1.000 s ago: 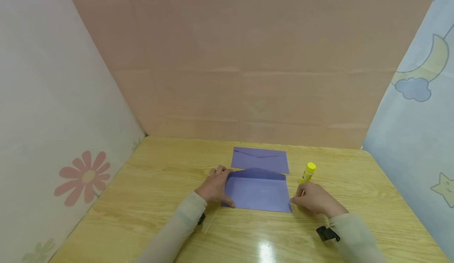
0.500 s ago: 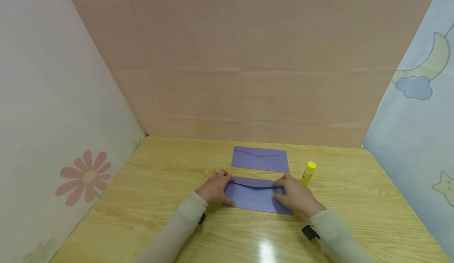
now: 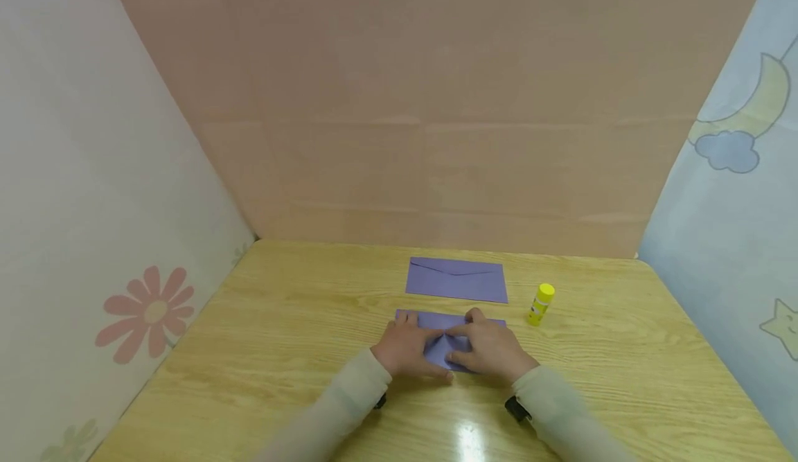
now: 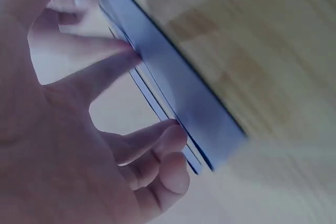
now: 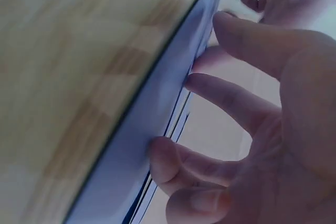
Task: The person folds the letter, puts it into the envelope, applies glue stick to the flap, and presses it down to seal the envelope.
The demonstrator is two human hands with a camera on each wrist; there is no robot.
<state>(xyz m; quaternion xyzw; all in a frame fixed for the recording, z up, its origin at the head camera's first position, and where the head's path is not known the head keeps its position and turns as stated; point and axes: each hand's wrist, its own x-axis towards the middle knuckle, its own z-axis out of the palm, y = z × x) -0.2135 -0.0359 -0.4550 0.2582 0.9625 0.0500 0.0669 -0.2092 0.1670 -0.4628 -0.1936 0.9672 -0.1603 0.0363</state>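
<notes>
A purple envelope (image 3: 430, 321) lies near the middle of the table, its flap folded down toward the front. My left hand (image 3: 408, 348) rests over its left half, fingers spread and the thumb along the front edge. From the right, my right hand (image 3: 494, 350) touches the envelope with its fingertips, which come close to the left ones at the centre of the flap. Both wrist views show fingertips against the purple paper (image 4: 173, 77). Part of the envelope is hidden under the hands.
Just behind lies a second purple envelope (image 3: 458, 289), flap side up. A yellow glue stick (image 3: 540, 305) stands to its right on the wooden table (image 3: 299, 303). A brown backdrop (image 3: 399, 136) rises at the far edge, with patterned panels at both sides.
The raised flap has come down onto the envelope. My right hand has moved left from beside the right corner onto the envelope; my left hand has slid right, toward the centre.
</notes>
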